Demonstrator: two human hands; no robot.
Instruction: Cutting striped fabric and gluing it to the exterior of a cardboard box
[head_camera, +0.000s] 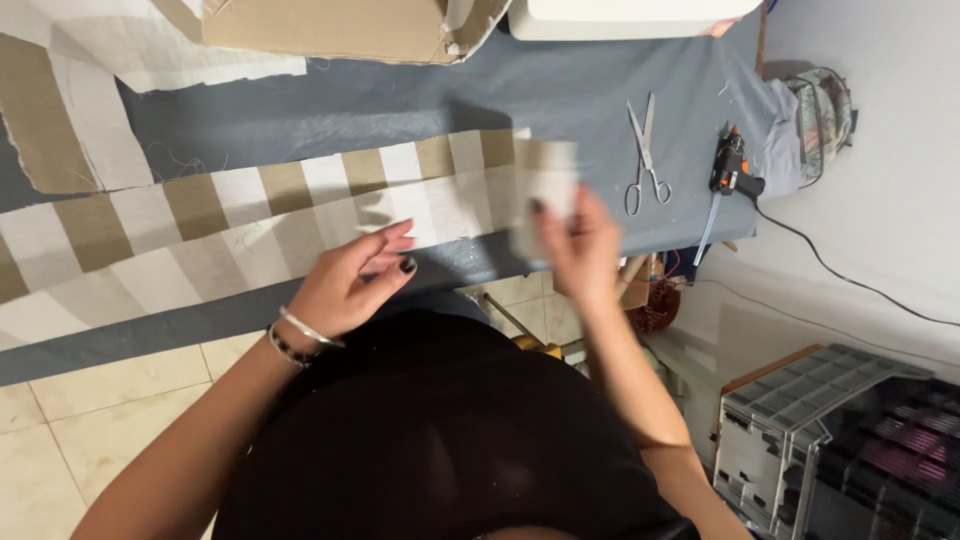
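Observation:
A long strip of fabric (250, 220) with beige and white stripes lies across the grey table cover (400, 100). My right hand (580, 245) grips the strip's right end and lifts it off the table; that end is blurred. My left hand (350, 280) hovers over the strip's near edge with its fingers loosely curled and apart, holding nothing. Bracelets circle my left wrist.
Scissors (645, 155) and a black-and-orange glue gun (732, 170) with a trailing cord lie on the table's right end. A cardboard piece (330, 28) and more striped cloth (60, 110) sit at the far side. A plastic drawer unit (830, 440) stands on the floor at right.

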